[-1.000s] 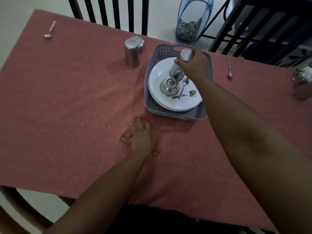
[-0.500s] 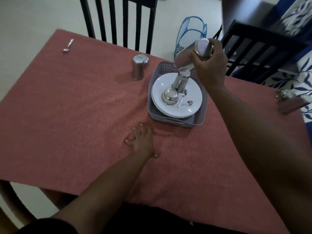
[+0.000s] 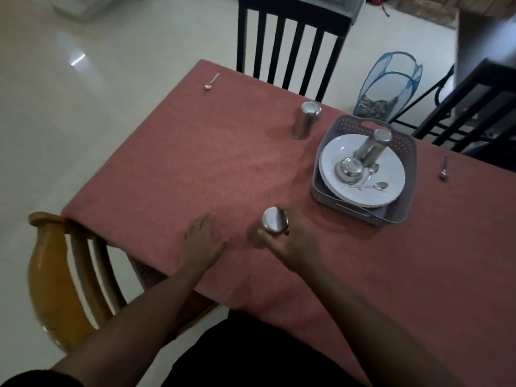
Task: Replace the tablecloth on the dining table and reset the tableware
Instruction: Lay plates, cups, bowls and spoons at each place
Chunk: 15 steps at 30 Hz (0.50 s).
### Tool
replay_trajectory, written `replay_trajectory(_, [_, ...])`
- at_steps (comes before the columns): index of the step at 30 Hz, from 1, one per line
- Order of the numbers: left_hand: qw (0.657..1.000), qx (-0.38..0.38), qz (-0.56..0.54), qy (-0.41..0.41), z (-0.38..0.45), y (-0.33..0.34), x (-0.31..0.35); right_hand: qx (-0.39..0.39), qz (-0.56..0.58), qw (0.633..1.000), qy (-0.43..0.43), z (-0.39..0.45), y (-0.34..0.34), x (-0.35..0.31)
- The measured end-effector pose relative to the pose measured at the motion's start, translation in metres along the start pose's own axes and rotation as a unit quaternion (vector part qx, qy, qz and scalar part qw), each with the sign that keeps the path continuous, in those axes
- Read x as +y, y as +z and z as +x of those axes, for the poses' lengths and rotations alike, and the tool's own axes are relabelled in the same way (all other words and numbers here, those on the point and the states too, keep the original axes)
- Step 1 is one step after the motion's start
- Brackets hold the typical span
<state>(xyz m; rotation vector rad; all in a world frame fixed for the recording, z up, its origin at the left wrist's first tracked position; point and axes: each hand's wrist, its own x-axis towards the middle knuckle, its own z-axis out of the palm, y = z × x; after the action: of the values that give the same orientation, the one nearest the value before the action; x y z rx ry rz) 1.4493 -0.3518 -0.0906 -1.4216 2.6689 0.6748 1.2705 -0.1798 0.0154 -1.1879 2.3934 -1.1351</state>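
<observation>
Down in the head view, the grey tray [image 3: 407,152] sits on the red tablecloth [image 3: 195,169] covering the table. Near-left of the tray, the right hand [image 3: 293,241] grips an inverted steel tumbler [image 3: 274,220] with curled fingers. Further left of the tray, the left hand [image 3: 199,241] rests flat, fingers relaxed. Inside the tray lie white plates [image 3: 391,174], a steel bowl [image 3: 349,169] and stacked tumblers [image 3: 374,146]. Beyond-left of the tray stand 2 more tumblers [image 3: 304,118].
</observation>
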Motion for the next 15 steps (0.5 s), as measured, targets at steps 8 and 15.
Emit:
replay_trajectory(8, [0.996,-0.076,0.016,-0.036,-0.007,-0.005,-0.006,-0.105,-0.029,0.993,-0.052,-0.046,0.039,0.0])
replay_trajectory(15, [0.991,-0.098,0.081,0.035,0.005,-0.017,0.032,-0.113,-0.044,0.992,-0.021,-0.059,0.052,0.005])
